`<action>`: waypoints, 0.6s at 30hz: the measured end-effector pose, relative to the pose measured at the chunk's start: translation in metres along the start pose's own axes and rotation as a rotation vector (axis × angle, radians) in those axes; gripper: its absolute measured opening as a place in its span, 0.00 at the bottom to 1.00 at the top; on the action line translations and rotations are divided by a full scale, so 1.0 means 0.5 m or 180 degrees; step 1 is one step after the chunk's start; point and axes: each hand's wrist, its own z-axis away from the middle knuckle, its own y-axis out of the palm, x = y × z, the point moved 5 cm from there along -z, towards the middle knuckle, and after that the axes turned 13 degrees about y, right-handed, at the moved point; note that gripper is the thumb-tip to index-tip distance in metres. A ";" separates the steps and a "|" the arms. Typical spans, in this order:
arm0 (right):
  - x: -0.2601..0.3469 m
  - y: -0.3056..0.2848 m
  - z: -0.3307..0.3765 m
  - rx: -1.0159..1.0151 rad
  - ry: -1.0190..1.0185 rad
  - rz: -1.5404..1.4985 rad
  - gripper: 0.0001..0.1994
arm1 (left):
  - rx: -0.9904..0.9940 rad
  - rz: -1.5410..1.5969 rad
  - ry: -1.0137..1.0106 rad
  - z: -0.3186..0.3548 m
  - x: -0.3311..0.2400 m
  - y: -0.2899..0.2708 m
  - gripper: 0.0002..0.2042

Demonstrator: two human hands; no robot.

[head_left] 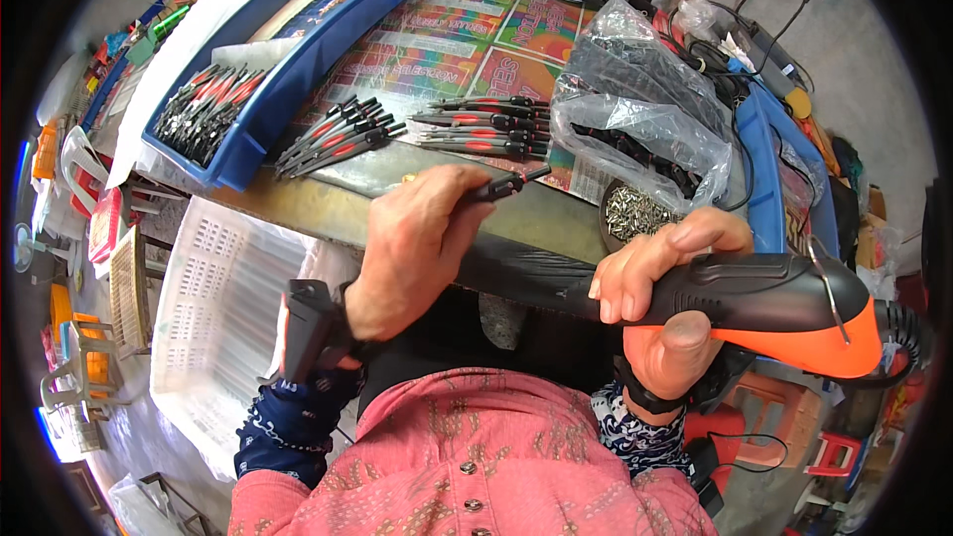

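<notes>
Workshop desk [531, 213], partly covered by printed sheets [437, 40]. Left hand [417, 238]: grip pinching a black pen-shaped piece [511, 185] over the near edge — bunched red-and-black pieces [486, 121] beyond it. Right hand [660, 288]: grip wrapped around a black-and-orange power tool [769, 303], near a dish of small metal parts [637, 212].

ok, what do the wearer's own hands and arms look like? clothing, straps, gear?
Left hand and right hand: both bare, no gloves. Each wrist carries a black strapped-on device, left device blocky and angular, right device partly hidden. Forearms: navy-and-white patterned oversleeves, under a pink blouse with sleeves in the same pink.
</notes>
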 end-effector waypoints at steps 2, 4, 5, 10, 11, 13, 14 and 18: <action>0.004 0.005 -0.003 0.0146 -0.0110 0.0034 0.30 | 0.0092 0.0790 -0.0779 0.027 -0.012 -0.002 0.08; 0.005 0.009 0.000 0.0122 -0.0112 0.0071 0.30 | 0.0130 0.1872 -0.1789 0.062 -0.023 0.013 0.06; 0.006 0.013 0.002 0.0135 -0.0139 0.0104 0.30 | 0.0057 0.2245 -0.2022 0.074 -0.033 0.018 0.06; 0.002 0.026 0.004 0.0335 -0.0114 0.0063 0.29 | 0.0104 0.3268 -0.3073 0.135 -0.069 0.047 0.07; 0.001 0.028 0.002 0.0429 -0.0164 0.0076 0.29 | 0.0158 0.3318 -0.3210 0.145 -0.073 0.053 0.07; 0.000 0.033 -0.003 0.0625 -0.0271 0.0117 0.29 | 0.0063 0.3497 -0.3363 0.156 -0.076 0.064 0.07; 0.000 0.037 -0.003 0.0742 -0.0351 0.0128 0.29 | 0.0025 0.3545 -0.3460 0.161 -0.077 0.069 0.07; -0.007 0.048 -0.005 0.0670 -0.0233 0.0342 0.27 | -0.0004 0.3686 -0.3679 0.173 -0.079 0.076 0.07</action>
